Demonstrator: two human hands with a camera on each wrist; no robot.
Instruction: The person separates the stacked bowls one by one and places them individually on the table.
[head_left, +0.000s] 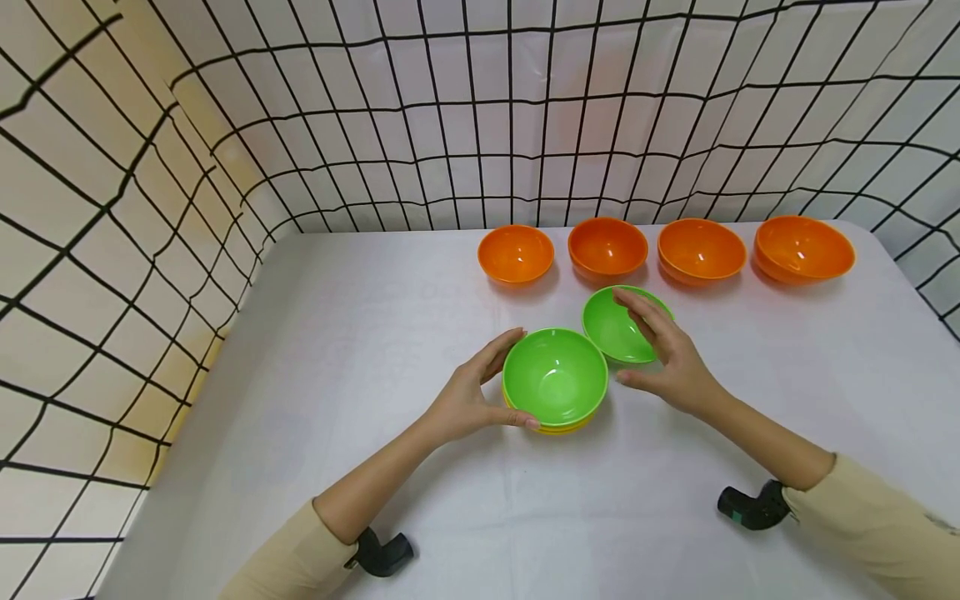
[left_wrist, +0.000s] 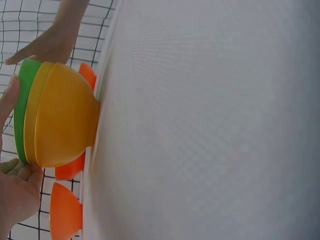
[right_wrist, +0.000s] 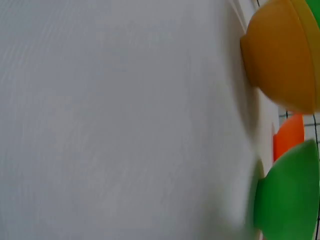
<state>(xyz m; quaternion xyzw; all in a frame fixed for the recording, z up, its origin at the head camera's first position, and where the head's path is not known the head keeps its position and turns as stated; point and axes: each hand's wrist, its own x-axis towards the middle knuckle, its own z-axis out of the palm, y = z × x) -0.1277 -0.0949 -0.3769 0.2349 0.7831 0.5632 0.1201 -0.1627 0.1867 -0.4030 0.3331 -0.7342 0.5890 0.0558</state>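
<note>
A green bowl (head_left: 555,375) sits nested in yellow bowls (left_wrist: 65,117), forming a stack on the white table. My left hand (head_left: 472,396) holds this stack at its left side, the thumb on the near rim and the fingers round the far left. Just behind and to the right stands a second green bowl (head_left: 618,329), which seems to touch or nearly touch the stack. Over its right side is my right hand (head_left: 671,358), fingers spread and thumb apart, holding nothing. In the right wrist view that green bowl (right_wrist: 290,195) shows, but no hand does.
Along the back stand orange bowls in a row: a small one (head_left: 516,254), another (head_left: 607,250), a wider one (head_left: 701,250) and the widest (head_left: 804,248) at the right. A black wire grid (head_left: 510,108) borders the table (head_left: 360,317) behind and at the left.
</note>
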